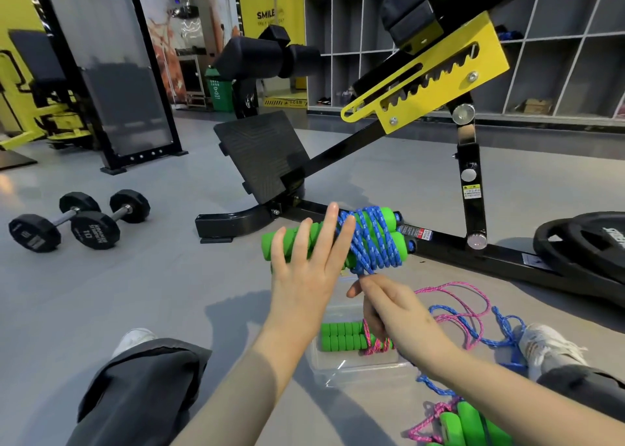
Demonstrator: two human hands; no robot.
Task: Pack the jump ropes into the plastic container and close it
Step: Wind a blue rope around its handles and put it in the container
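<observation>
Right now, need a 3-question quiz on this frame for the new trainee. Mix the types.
1. True or false: the plastic container already holds a wound jump rope.
2. What does the right hand pinch? A) the blue rope B) a dumbbell C) a weight plate
3. Fill in: the left hand lays its straight fingers against the bundle's green ___.

Key: 1 true; 2 A; 3 handles.
</observation>
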